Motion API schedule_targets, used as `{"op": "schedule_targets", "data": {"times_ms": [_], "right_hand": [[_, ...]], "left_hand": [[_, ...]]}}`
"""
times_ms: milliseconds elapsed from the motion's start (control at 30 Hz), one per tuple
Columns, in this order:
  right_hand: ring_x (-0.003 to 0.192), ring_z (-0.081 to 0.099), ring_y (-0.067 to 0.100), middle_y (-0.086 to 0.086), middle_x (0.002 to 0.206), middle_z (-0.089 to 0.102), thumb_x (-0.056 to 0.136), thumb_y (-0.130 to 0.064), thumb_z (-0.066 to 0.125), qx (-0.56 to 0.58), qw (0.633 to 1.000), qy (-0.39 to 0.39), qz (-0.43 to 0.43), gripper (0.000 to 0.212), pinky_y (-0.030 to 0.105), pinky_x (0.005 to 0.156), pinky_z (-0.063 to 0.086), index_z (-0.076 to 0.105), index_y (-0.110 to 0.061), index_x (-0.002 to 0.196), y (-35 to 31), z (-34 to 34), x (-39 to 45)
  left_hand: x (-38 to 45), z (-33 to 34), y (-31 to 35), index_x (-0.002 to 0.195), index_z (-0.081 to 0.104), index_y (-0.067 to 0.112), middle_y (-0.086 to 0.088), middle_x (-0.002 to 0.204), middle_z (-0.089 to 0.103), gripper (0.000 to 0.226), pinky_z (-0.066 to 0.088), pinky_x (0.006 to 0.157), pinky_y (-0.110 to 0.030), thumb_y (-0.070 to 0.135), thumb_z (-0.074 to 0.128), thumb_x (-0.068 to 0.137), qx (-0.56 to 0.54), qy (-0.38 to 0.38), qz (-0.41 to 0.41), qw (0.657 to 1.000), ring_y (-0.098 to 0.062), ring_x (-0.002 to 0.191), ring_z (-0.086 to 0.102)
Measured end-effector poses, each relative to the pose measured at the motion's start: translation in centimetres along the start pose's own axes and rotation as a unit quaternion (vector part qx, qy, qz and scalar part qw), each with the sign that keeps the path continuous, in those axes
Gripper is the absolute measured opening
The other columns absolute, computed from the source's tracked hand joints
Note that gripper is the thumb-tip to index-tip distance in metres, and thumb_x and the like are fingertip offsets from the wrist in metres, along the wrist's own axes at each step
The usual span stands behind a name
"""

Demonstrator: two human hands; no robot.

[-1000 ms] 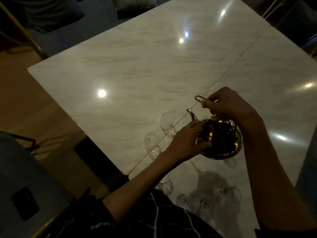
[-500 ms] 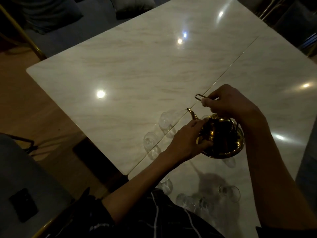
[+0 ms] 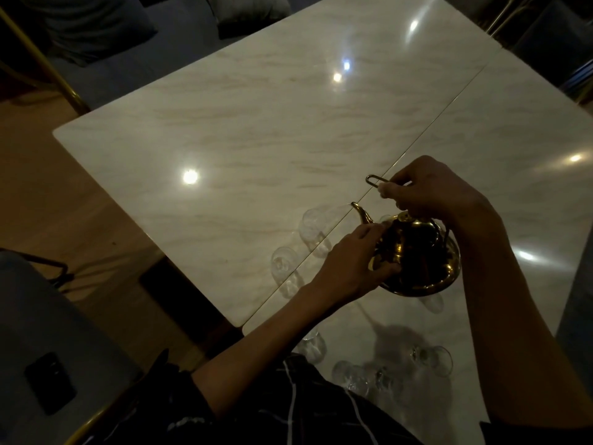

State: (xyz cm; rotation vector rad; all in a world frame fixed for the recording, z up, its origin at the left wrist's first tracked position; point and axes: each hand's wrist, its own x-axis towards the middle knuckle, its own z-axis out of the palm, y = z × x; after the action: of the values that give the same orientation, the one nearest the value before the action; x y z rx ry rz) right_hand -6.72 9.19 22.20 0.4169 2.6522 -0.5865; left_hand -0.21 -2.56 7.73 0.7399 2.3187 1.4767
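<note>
While the polished brass teapot (image 3: 417, 258) is hanging above the near right slab of the table (image 3: 256, 139), I am holding it with both hands, which are close together but not touching. My left hand (image 3: 349, 268) is curling round the pot's rounded, mirror-bright flank just below the spout, thumb underneath and fingers on the shoulder. My right hand (image 3: 430, 187) is clenching over the top of the pot, where the dark handle is rising. A thin metal loop (image 3: 372, 180) is poking out of that fist toward the far left.

The body is squat and bulbous, flaring to a wide rim at its base. The slim curved spout (image 3: 361, 211) is pointing up and away to the far left, so the pot's long axis is running from far left to near right, roughly along the fine straight seam (image 3: 433, 123) joining the two slabs.

The tabletop is glossy pale marble with faint beige veins, throwing back round lamp glints. Clear glasses (image 3: 313, 229) are standing around and beneath the pot, their thin walls barely showing in the dim light.
</note>
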Motion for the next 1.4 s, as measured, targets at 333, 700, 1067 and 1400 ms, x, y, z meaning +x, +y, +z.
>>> {"op": "schedule_targets", "data": {"times_ms": [333,700,1067,1400], "right_hand": [[0.077,0.069,0.025,0.001,0.068,0.064,0.092,-0.031,0.062,0.003,1.000,0.009,0.009,0.031,0.038,0.071,0.058,0.074,-0.005,0.103,0.18,0.00,-0.29],[0.069,0.067,0.022,0.002,0.069,0.065,0.091,-0.032,0.064,-0.003,1.000,0.018,0.006,0.031,0.040,0.074,0.059,0.074,-0.005,0.104,0.45,-0.20,-0.27],[0.064,0.064,0.017,0.001,0.068,0.063,0.092,-0.032,0.063,0.004,1.000,0.014,0.008,0.031,0.032,0.065,0.054,0.074,-0.006,0.105,0.53,-0.05,-0.12],[0.071,0.067,0.022,0.001,0.068,0.064,0.092,-0.032,0.062,0.004,1.000,0.011,0.007,0.031,0.035,0.068,0.055,0.075,-0.005,0.103,0.53,0.22,-0.03]], "left_hand": [[-0.03,0.25,0.08,0.157,0.034,0.018,-0.008,0.154,0.046,0.079,0.048,0.104,-0.037,0.036,0.073,0.091,-0.010,-0.006,0.006,1.000,-0.025,0.135,0.051],[0.07,0.46,0.25,0.155,0.036,0.017,-0.009,0.152,0.047,0.077,0.052,0.101,-0.041,0.035,0.074,0.090,-0.019,-0.004,0.009,1.000,-0.025,0.131,0.054],[-0.17,0.46,0.20,0.156,0.035,0.017,-0.008,0.152,0.047,0.079,0.051,0.102,-0.038,0.036,0.074,0.090,-0.015,0.001,0.008,1.000,-0.024,0.132,0.053],[-0.18,0.43,0.15,0.156,0.035,0.017,-0.009,0.152,0.047,0.078,0.050,0.103,-0.039,0.035,0.074,0.091,-0.018,0.001,0.003,1.000,-0.025,0.133,0.052]]}}
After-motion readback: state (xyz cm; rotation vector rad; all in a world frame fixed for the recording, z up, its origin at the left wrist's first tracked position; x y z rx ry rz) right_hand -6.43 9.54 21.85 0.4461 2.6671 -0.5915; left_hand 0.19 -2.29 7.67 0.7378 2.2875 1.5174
